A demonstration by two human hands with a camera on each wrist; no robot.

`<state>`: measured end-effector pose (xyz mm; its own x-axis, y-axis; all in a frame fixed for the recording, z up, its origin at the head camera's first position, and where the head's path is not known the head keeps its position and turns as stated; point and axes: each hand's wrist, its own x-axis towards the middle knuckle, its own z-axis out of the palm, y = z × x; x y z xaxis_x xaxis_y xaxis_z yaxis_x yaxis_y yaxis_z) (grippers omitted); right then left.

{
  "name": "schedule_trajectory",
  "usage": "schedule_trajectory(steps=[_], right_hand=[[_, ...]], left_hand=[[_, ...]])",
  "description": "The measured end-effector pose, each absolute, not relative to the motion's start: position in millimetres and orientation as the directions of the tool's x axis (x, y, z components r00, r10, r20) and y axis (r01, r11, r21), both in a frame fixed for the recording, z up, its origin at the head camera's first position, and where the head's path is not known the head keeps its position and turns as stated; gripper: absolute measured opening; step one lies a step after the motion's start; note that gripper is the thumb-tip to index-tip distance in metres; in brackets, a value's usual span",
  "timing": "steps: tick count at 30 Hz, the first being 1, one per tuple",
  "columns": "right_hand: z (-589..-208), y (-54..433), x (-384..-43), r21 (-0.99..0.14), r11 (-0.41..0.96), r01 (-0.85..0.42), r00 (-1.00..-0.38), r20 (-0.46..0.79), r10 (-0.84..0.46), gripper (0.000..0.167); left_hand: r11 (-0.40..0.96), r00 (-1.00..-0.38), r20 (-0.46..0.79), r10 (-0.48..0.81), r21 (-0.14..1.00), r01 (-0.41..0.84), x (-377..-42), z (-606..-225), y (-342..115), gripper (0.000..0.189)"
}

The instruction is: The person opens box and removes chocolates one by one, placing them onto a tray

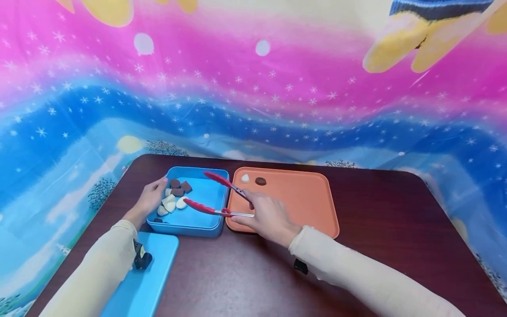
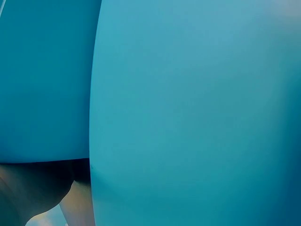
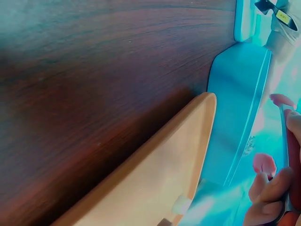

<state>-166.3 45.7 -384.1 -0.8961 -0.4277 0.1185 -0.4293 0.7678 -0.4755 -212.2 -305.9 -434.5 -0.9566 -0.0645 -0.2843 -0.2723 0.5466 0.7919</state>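
My right hand (image 1: pixel 271 218) holds a pair of tongs (image 1: pixel 239 191) with red scalloped tips, its arms spread apart over the blue box (image 1: pixel 211 231). The lower tip is right at a white piece (image 1: pixel 181 202) in the box, and nothing shows between the two tips. My left hand (image 1: pixel 149 198) grips the box's left wall, fingertips at the rim. Along that side lie several white pieces (image 1: pixel 169 204) and brown chocolate-like pieces (image 1: pixel 177 192). In the left wrist view the blue wall (image 2: pixel 188 113) fills most of the picture.
An orange tray (image 1: pixel 297 202) stands just right of the box, with a white piece (image 1: pixel 245 178) and a dark brown oval piece (image 1: pixel 260 181) near its back left corner. A blue lid (image 1: pixel 154 273) lies at the front left under my left forearm. A printed cloth (image 1: pixel 253 110) hangs behind the table (image 1: pixel 388 229).
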Motion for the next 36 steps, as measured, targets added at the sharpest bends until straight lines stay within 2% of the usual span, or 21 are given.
schedule_trajectory(steps=[10, 18, 23, 32, 36], right_hand=[[-382.6, 24.2, -168.8, -0.383, 0.751, -0.538, -0.829, 0.077, -0.554, 0.048], [-379.9, 7.4, -171.7, -0.279, 0.733, -0.621, -0.776, 0.086, -0.625, 0.049], [-376.3, -2.5, -173.2, -0.226, 0.744, -0.628, -0.772, 0.061, -0.633, 0.044], [-372.5, -14.8, -178.4, -0.136, 0.793, -0.594, -0.803, 0.036, -0.595, 0.04], [-372.9, -16.7, -180.1, -0.132, 0.806, -0.578, -0.814, 0.012, -0.581, 0.038]], left_hand=[[0.54, -0.958, -0.276, -0.083, 0.795, -0.276, -212.6, -434.9, -305.4, 0.066], [0.537, -0.959, -0.27, -0.08, 0.799, -0.27, -212.0, -436.1, -306.1, 0.066], [0.539, -0.959, -0.272, -0.083, 0.797, -0.272, -214.6, -435.1, -305.2, 0.067], [0.539, -0.959, -0.27, -0.082, 0.797, -0.271, -215.5, -435.8, -305.7, 0.065], [0.542, -0.962, -0.263, -0.072, 0.8, -0.259, -214.3, -436.7, -306.7, 0.065]])
